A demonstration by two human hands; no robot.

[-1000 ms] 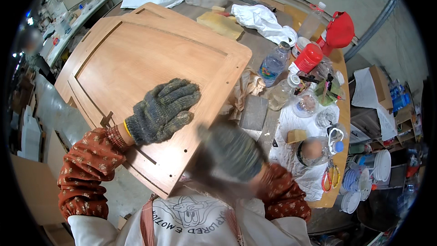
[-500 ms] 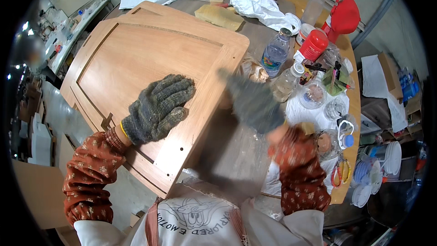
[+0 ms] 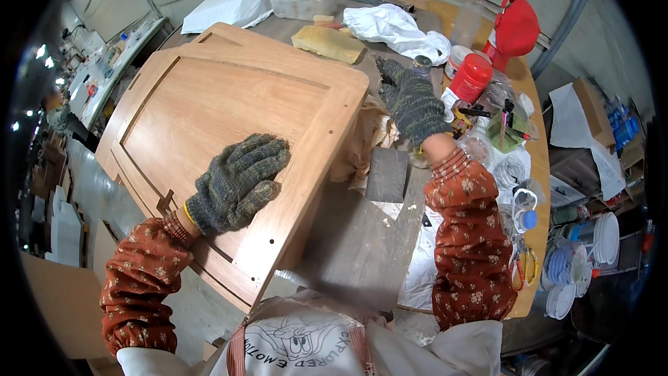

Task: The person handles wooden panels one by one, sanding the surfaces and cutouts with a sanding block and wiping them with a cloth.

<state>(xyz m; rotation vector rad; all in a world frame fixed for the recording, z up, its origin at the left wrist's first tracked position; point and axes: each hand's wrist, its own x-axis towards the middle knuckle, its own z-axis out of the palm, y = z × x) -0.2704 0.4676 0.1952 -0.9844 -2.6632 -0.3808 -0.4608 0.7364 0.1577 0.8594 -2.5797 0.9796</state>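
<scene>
A light-brown wooden panel with recessed grooves and small holes slopes across the left and middle of the workbench. My left hand, in a dark grey knitted glove, rests on its face near the right side, fingers stretched out. Beyond the panel's right edge, my gloved right hand reaches over the bench with fingers extended and nothing visible in them. It partly covers a clear bottle. Below that hand lie crumpled brown paper and a flat dark grey rectangular piece.
Along the bench's right side stand a red-capped container, a tall clear bottle, several jars and scissors. A white cloth, a yellow sponge-like block and a whitish block lie at the back.
My right hand has moved forward from beside the panel's edge toward the bottles, uncovering the brown paper and grey piece. My left hand stays on the panel.
</scene>
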